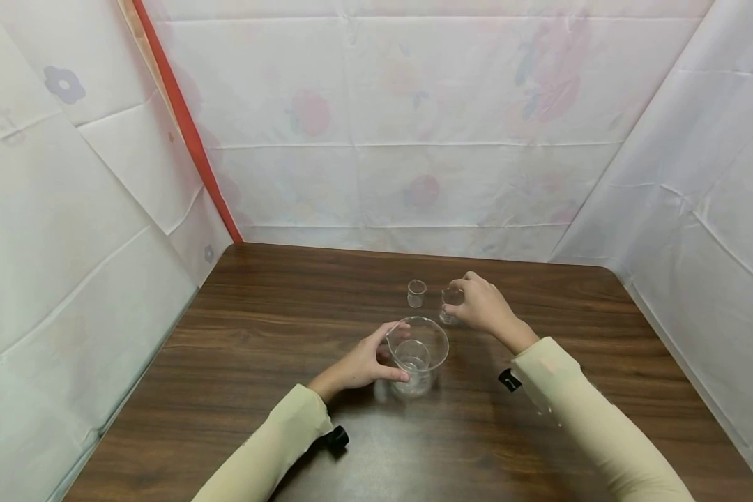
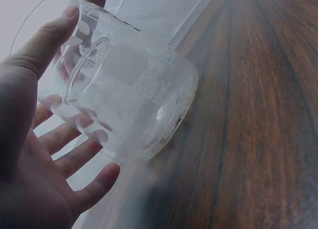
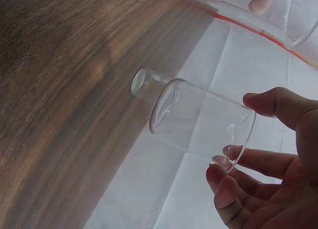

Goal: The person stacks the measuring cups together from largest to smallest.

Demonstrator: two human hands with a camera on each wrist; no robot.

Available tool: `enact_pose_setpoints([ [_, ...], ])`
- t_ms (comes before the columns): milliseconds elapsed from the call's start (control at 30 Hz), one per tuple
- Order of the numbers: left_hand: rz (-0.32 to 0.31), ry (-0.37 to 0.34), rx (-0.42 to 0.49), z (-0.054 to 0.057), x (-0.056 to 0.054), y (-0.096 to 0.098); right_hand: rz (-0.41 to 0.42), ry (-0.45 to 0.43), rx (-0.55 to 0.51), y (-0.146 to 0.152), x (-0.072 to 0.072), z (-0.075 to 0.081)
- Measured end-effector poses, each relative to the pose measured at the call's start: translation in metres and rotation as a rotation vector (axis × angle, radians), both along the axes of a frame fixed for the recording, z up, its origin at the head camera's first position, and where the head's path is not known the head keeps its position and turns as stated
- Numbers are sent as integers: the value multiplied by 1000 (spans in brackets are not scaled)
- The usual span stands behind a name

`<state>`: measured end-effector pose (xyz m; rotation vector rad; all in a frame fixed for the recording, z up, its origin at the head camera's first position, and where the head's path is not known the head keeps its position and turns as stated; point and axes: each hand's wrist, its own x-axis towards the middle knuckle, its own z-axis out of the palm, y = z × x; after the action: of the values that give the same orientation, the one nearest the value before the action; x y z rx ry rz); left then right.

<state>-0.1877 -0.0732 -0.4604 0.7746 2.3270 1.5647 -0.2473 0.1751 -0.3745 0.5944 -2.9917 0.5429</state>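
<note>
A large glass beaker [image 1: 420,385] stands on the table with a smaller beaker [image 1: 412,355] nested inside it. My left hand [image 1: 365,361] holds the large beaker from its left side, thumb in front and fingers behind. In the left wrist view, printed markings show on the large beaker's wall [image 2: 159,90]. To the right and farther back, my right hand [image 1: 482,305] pinches a small glass beaker [image 3: 198,120] near its rim between thumb and fingertips. That beaker is upright; whether its base touches the table I cannot tell. Just left of it stands the smallest beaker [image 1: 416,295], untouched.
The brown wood-grain table [image 1: 257,307] has rounded back corners. White patterned sheets [image 1: 383,181] hang behind it and along both sides. A red strip [image 1: 188,125] runs down the back left corner. Each wrist wears a black strap piece [image 1: 510,380].
</note>
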Motion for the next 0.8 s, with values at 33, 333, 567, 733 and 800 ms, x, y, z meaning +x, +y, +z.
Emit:
enact_pose_setpoints([
  [33,0,1,2,0,0,0,0,3,-2,0,0,0],
  [333,-4,-1,15,-5,-2,-1,10,21,-13,0,2,6],
  [567,-8,-19,-3,-3,-2,-2,24,31,-22,1,2,11],
  [733,-24,-31,-13,19,7,-2,34,47,-48,2,4,16],
  [800,-29,-24,-14,27,11,-2,36,47,-54,2,5,17],
])
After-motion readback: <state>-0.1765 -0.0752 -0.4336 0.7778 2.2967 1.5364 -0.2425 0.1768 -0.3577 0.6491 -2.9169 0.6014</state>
